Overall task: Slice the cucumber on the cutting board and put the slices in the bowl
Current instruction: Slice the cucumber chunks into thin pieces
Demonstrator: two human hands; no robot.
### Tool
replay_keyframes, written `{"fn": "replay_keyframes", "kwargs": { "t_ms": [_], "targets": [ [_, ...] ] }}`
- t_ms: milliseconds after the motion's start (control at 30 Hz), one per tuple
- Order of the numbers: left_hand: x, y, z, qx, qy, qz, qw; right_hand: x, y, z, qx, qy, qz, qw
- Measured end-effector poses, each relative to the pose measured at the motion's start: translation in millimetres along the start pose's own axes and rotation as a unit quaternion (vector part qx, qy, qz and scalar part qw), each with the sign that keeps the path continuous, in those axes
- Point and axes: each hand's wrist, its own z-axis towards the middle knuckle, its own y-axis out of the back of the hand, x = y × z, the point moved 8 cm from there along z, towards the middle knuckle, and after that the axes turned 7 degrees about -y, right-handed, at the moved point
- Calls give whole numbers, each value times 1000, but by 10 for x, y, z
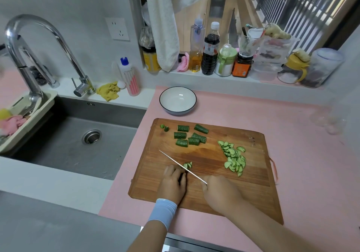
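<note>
My left hand (172,182) pins the cucumber (182,178), right hand (220,192) grips the knife (183,167); this close, I could cut myself.

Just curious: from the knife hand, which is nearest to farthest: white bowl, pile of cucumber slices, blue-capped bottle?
From the right hand:
1. Pile of cucumber slices, right side of the cutting board.
2. White bowl, beyond that board.
3. Blue-capped bottle, far left by the sink.
</note>
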Motion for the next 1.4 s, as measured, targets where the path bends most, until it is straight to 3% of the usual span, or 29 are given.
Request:
{"fn": "replay_keyframes", "kwargs": {
  "t_ms": [667,1033,1400],
  "targets": [
    [-1,46,16,-13,5,4,1000,-256,44,-259,-16,19,-5,1000],
    [-19,56,4,-16,6,5,1000,-82,-38,-52,9,-4,-1,1000],
    [-16,45,4,-13,2,8,1000,-8,-44,-45,-18,21,-14,1000]
  ]
}}
